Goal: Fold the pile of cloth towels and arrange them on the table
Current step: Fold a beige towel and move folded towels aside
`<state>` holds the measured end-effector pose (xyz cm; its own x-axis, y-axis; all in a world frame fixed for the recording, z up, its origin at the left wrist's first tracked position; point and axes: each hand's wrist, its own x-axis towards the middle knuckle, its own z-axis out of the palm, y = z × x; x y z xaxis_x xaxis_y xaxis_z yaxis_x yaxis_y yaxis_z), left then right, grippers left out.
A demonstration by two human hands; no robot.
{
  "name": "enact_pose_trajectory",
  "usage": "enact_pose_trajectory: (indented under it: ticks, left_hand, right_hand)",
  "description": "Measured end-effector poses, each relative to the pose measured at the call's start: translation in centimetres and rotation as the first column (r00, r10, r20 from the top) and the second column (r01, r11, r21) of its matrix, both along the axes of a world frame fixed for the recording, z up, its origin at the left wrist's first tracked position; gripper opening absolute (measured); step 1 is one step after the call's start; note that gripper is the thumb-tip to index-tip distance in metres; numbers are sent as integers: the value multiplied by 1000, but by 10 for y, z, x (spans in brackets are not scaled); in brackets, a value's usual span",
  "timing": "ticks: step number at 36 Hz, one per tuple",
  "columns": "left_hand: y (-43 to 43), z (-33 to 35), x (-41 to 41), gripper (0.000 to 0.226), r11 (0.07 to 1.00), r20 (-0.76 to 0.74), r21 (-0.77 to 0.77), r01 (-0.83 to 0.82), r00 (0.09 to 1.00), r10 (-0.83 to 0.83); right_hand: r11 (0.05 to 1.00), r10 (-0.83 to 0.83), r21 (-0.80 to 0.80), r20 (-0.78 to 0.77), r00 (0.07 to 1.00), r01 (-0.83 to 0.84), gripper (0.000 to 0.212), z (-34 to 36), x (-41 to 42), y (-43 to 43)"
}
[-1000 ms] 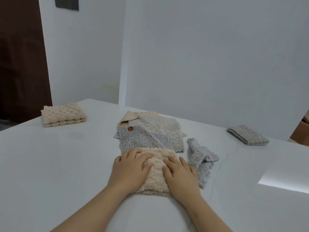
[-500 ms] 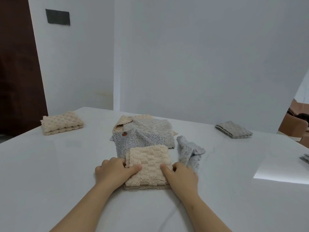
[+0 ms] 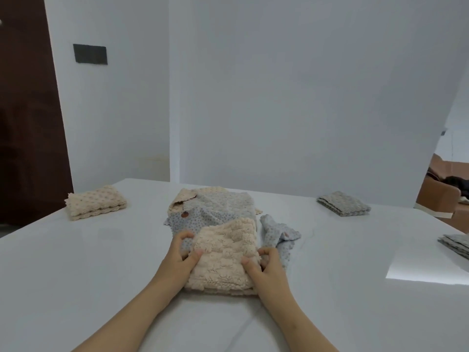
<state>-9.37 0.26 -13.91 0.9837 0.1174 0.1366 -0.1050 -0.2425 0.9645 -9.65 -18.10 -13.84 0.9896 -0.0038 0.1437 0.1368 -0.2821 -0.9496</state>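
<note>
Towel [image 3: 224,257] higher btwn hands [image 3: 177,262] [image 3: 269,269], underside hidden

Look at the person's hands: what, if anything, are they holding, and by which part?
The folded beige towel: the left hand grips its left edge, the right hand its right edge.

left grip [image 3: 178,262] pinching towel [image 3: 225,255], right grip [image 3: 269,270] likewise
</note>
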Motion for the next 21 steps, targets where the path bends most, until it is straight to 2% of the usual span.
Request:
enact_pose_trajectory:
  ticks: [4, 6, 9, 13, 18, 21]
  left_hand:
    - [-5, -2, -9, 13, 996, -18, 16, 83, 996, -83]
    - [-8, 0, -10, 17, 989, -66, 17, 147, 987, -146]
    - [-7, 15, -6, 29, 982, -81, 25, 187, 979, -185]
    - [-17, 49, 23, 28, 971, -84, 80, 224, 972, -217]
    - [-44, 66, 50, 27, 973, -36, 186, 137, 991, -132]
    - [-65, 75, 82, 16, 982, 49, 188, 20, 998, -29]
  right_hand:
    - [983, 72, 170, -29, 997, -66, 27, -1, -7, -4]
    - [967, 121, 231, -48, 992, -107, 31, 0, -9, -7]
    - [962, 170, 224, -59, 984, -153, 33, 5, -11, -11]
    - [971, 107, 217, -21, 994, -100, 35, 28, 11, -24]
    - [979, 29, 203, -24, 999, -23, 26, 50, 39, -39]
    - [984, -30, 174, -7, 1000, 30, 25, 64, 68, -52]
